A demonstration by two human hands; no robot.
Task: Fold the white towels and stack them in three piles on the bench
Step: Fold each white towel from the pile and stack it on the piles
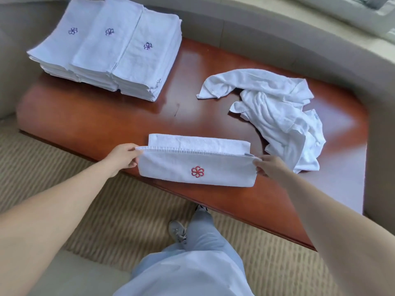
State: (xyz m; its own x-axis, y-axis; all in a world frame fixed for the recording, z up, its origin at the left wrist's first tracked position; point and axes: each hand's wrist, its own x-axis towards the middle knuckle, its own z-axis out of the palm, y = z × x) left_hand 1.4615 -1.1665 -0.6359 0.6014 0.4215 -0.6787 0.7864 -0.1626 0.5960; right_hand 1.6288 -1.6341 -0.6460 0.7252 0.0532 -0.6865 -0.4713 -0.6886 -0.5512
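At the glossy reddish-brown wooden worktop point(192, 86)'s near edge, the left hand point(123, 157) and right hand point(270, 166) are pinching, fingers curled, the half-folded white towel with a red flower emblem point(196, 167) by its ends. Bare wood is lying beyond, between the crumpled white towels point(277, 112) right and three touching folded piles point(111, 50) far left.

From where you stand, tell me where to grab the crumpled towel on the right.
Take the crumpled towel by the free corner of its long flap, coming from the left over the bare bench. That flap lies flat and spread apart from the bunched heap, so it should lift without dragging tangled folds.
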